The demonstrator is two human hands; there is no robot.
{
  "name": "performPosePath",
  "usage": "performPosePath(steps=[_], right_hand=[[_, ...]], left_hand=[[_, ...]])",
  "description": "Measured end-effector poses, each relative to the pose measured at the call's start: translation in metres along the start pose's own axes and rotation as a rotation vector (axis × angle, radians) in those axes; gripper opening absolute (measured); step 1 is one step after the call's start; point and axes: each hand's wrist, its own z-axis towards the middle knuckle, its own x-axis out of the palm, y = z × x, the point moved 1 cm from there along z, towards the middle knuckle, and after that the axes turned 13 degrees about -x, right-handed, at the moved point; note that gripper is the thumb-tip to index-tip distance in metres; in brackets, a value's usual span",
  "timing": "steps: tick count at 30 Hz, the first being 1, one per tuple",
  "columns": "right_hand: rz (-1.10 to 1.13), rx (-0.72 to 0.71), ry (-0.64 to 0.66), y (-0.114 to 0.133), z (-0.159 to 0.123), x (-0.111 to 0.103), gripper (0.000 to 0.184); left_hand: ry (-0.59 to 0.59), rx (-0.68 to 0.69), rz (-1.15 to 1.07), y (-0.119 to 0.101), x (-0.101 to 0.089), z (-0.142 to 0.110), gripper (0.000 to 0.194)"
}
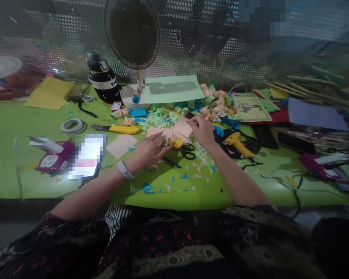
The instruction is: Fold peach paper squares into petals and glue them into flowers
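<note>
My right hand [203, 131] pinches the edge of a peach paper square [182, 128], which is lifted at a tilt above the middle of the table. Fingers stretched out, my left hand [153, 150] lies by more peach paper [165, 133] and seems to hold nothing. A yellow folded paper piece [177, 142] is between my hands. Just below my right hand lie black-handled scissors [189, 151], partly covered. Another peach sheet [122, 146] rests flat to the left of my left hand.
Blue and white paper scraps lie near me. A yellow cutter [124, 129], tape roll [72, 126] and lit phone [87, 157] are on the left. Behind stand a fan [132, 33], bottle [104, 83] and heaped paper flowers [213, 102]. A yellow glue gun [240, 145] lies right.
</note>
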Motion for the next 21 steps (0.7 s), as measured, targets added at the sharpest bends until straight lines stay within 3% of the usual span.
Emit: performPosePath(steps=[2, 4, 6, 8, 11, 13, 15, 17, 19, 20, 21], right_hand=[[0.024, -0.013, -0.111, 0.003, 0.001, -0.006, 0.039], [0.12, -0.001, -0.15, 0.009, 0.001, -0.011, 0.046], [0.307, 0.02, -0.066, 0.019, 0.0, -0.013, 0.052], [0.488, 0.027, 0.081, 0.035, -0.004, -0.013, 0.055], [0.56, -0.043, 0.252, 0.059, -0.01, -0.016, 0.054], [0.509, -0.069, 0.27, 0.066, -0.011, -0.024, 0.049], [0.447, -0.046, 0.284, 0.064, -0.009, -0.037, 0.043], [0.415, -0.072, 0.474, 0.056, -0.007, -0.051, 0.04], [0.483, -0.149, 0.839, 0.05, -0.007, -0.06, 0.032], [0.469, -0.158, 0.891, 0.049, -0.007, -0.063, 0.03], [0.432, -0.163, 0.859, 0.05, -0.008, -0.064, 0.03]], left_hand=[[-0.114, -0.03, -0.154, 0.003, -0.008, 0.005, 0.05], [-0.133, -0.112, -0.345, 0.005, -0.014, 0.011, 0.051], [-0.053, -0.203, -0.606, 0.005, -0.015, 0.016, 0.056], [0.105, -0.237, -0.862, 0.002, -0.013, 0.017, 0.057], [0.303, -0.238, -1.041, -0.002, -0.008, 0.015, 0.042], [0.302, -0.266, -1.055, 0.001, -0.008, 0.013, 0.033], [0.226, -0.318, -1.065, 0.007, -0.01, 0.011, 0.029], [0.179, -0.376, -1.108, 0.013, -0.015, 0.009, 0.027], [0.187, -0.425, -1.181, 0.015, -0.018, 0.008, 0.027], [0.204, -0.444, -1.221, 0.014, -0.019, 0.008, 0.029], [0.222, -0.458, -1.258, 0.012, -0.019, 0.007, 0.031]])
